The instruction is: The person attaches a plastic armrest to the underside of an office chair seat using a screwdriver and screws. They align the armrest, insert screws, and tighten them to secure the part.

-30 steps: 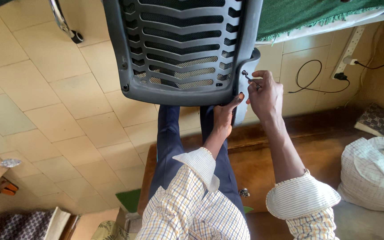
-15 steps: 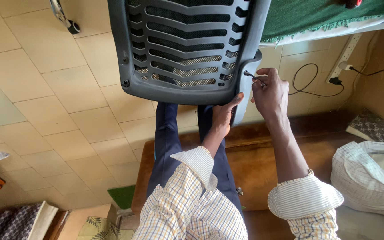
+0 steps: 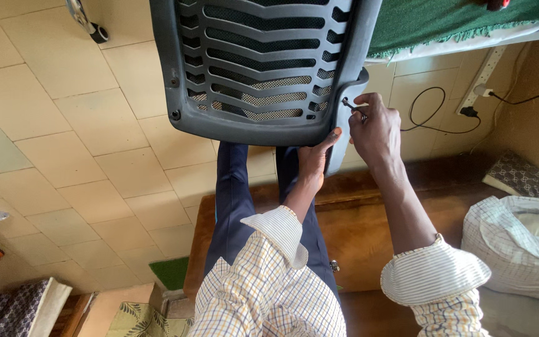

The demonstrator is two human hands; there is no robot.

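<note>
A dark grey slotted plastic chair back [image 3: 263, 68] with mesh behind its slats fills the upper middle of the head view. My left hand [image 3: 314, 159] grips its lower edge from beneath, thumb up on the rim. At the chair back's right side, my right hand [image 3: 375, 125] pinches a small metal tool [image 3: 350, 105] whose tip sits in a hole there. Both arms wear checked sleeves with rolled cuffs. My legs in dark blue trousers [image 3: 235, 200] extend below the chair back.
Cream floor tiles [image 3: 63, 137] lie on the left, with a chair castor [image 3: 85, 22] at the top. A brown wooden bench [image 3: 357, 231] is under me. A green cloth [image 3: 456, 19], a power strip with cable [image 3: 475, 93] and a white sack [image 3: 519, 243] are on the right.
The view has shifted slightly, so the chair back sits higher and further right. My right hand has stayed at the right edge with the tool; my left hand keeps its grip.
</note>
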